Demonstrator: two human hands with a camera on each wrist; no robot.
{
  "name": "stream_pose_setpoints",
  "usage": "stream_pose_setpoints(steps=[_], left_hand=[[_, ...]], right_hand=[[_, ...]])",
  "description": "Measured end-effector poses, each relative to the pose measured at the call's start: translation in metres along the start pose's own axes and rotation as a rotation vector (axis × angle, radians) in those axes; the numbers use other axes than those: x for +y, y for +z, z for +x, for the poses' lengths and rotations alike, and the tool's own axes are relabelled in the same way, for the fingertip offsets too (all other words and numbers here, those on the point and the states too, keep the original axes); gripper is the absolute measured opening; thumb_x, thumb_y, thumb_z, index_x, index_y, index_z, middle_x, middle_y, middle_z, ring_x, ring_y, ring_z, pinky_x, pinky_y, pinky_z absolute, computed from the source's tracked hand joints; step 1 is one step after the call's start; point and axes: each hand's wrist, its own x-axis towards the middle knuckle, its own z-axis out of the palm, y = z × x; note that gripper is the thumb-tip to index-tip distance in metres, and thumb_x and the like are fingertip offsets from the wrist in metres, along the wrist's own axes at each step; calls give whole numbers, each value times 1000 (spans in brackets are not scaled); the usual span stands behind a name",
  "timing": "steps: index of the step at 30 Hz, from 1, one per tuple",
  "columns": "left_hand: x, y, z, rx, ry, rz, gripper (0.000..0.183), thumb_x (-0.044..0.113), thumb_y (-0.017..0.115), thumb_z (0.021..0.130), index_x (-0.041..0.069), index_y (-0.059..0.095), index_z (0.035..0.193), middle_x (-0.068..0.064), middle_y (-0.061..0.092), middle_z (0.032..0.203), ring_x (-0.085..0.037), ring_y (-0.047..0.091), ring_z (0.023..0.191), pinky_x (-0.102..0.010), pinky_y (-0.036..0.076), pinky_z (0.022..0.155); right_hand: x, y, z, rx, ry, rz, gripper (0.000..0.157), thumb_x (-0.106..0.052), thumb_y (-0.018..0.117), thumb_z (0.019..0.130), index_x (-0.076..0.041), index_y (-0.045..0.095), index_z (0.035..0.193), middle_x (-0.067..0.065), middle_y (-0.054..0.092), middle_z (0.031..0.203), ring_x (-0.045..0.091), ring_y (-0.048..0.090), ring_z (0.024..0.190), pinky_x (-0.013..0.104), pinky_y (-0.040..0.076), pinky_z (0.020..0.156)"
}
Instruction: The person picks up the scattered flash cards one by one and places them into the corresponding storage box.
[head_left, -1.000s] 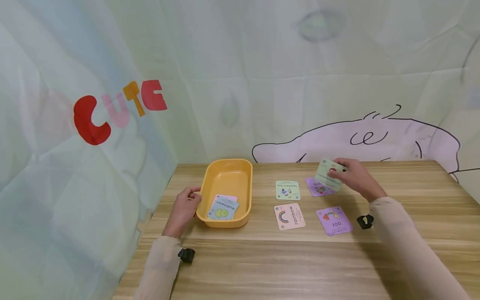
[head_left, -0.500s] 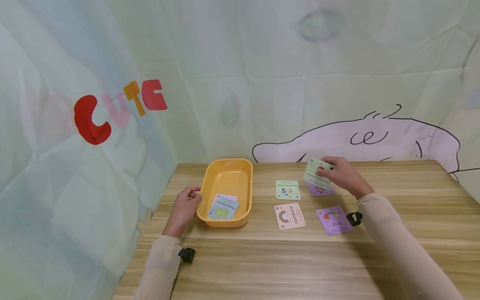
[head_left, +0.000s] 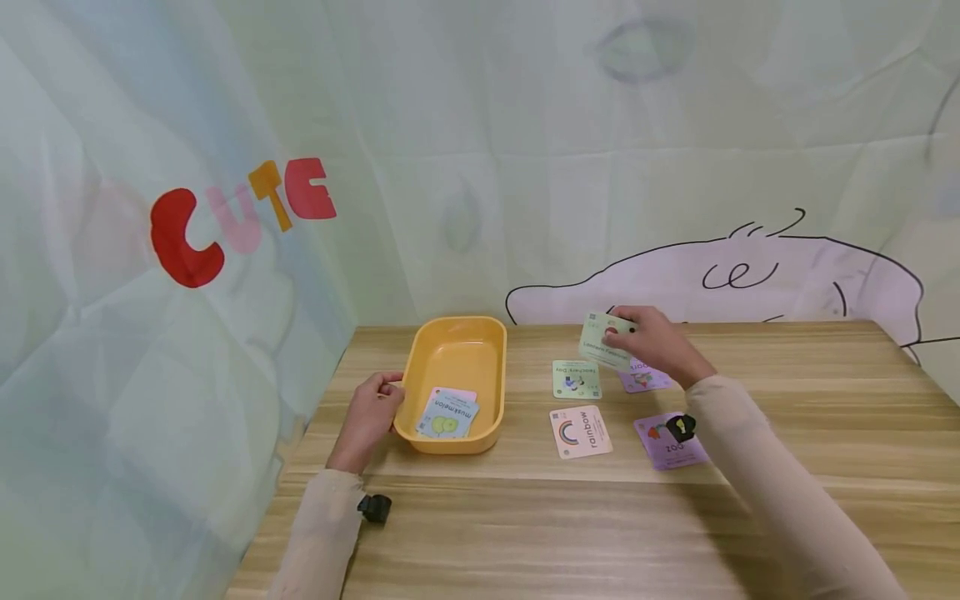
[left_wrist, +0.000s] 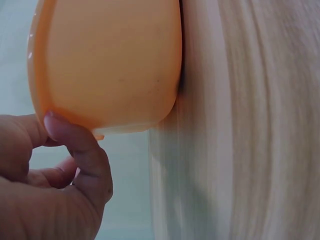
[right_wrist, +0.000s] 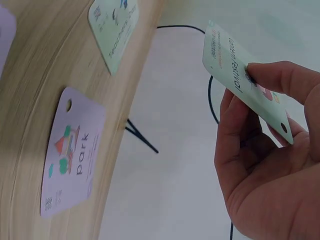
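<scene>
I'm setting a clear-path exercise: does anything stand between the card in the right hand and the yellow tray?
Nothing visible blocks a raised path. The right hand holds the Lantern Festival card above the table; the Teachers' Day card lies flat on it. Only the yellow tray's rim would probably need clearing.

1 tray (head_left: 459, 354), apparently 7 cards (head_left: 581, 432)

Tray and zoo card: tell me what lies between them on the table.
The rainbow card lies between the tray and the zoo card, with bare table on either side of it; the head view shows this.
</scene>
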Motion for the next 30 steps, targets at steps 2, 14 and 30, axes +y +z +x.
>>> stream_pose_setpoints(steps=[2,14,30], left_hand=[[0,0,0,1,2,5,38,16,50,102,7,54,138,-12,51,106,-21,54,74,-25,49,57],[0,0,0,-3,7,3,37,15,51,101,7,55,137,-13,51,105,-22,54,73,-26,50,56],[0,1,-1,9,6,0,38,16,50,101,7,55,137,-12,51,105,-21,54,75,-26,49,58]], right_hand=[[-4,3,2,-5,-3,8,22,-20,68,94,-8,68,113,10,68,102,23,60,88,32,47,79],[-33,26,10,-59,-47,71,22,-16,66,95,-7,68,115,10,69,105,24,62,93,39,48,87],[-68,63,23,-138,-99,63,23,-20,69,94,-14,70,117,4,70,106,20,63,90,37,52,86]])
